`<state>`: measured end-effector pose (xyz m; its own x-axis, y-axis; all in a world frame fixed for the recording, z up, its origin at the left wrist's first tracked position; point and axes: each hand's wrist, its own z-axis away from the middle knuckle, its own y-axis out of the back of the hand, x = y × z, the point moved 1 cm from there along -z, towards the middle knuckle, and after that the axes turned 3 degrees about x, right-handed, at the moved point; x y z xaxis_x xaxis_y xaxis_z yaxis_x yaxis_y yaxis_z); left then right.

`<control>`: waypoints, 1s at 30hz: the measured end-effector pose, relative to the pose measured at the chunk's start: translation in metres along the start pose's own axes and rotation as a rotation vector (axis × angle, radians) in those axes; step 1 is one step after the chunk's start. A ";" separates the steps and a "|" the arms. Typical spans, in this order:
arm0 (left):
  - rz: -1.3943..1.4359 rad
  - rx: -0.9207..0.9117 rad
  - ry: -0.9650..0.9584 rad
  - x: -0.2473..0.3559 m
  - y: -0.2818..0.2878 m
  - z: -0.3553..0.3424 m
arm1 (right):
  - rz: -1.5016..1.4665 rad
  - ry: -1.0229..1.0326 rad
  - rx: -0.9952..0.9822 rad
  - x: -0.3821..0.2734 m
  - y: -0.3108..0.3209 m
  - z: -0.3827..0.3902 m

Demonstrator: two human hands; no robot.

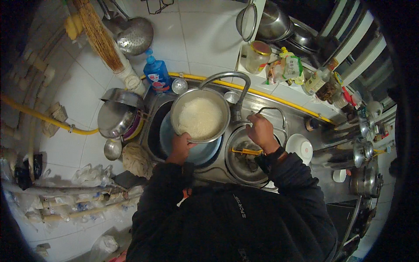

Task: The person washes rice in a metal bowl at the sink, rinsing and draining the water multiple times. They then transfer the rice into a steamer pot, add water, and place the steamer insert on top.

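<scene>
My left hand grips the near rim of a round steel bowl, fingers closed on it. Pale rice in cloudy water fills much of the bowl. It is held above a light blue basin in the left sink, with the curved faucet arching over its far side. Beside the faucet's base, my right hand has its fingers curled on the faucet handle, which they mostly cover. Below that wrist, a yellow-handled tool lies across the right-hand round sink.
A blue soap bottle stands behind the left sink. At the right are a white bowl and several steel pots. A glass jar and food packets line the ledge. Stacked pans sit at the left.
</scene>
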<state>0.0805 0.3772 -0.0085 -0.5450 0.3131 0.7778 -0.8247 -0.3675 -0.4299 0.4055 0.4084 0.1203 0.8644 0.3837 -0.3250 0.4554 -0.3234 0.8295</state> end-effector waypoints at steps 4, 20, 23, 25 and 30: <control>-0.854 -0.237 -0.309 0.033 0.013 0.028 | -0.646 -0.517 -0.446 -0.030 -0.018 0.008; -0.203 -0.143 0.131 0.076 0.056 0.078 | -1.187 -0.908 -0.684 -0.068 -0.068 0.015; -0.139 -0.075 0.131 0.078 0.073 0.084 | -1.473 -0.986 -0.475 -0.073 -0.064 0.016; -0.066 -0.064 0.155 0.069 0.082 0.088 | -1.440 -1.009 -0.494 -0.074 -0.064 0.017; -0.204 -0.223 -0.026 0.053 0.094 0.089 | -1.362 -1.010 -0.495 -0.064 -0.069 0.020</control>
<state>-0.0124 0.2812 0.0336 -0.3634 0.3370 0.8685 -0.9310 -0.0972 -0.3519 0.3233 0.3894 0.0750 -0.1696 -0.5643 -0.8080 0.9623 0.0821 -0.2593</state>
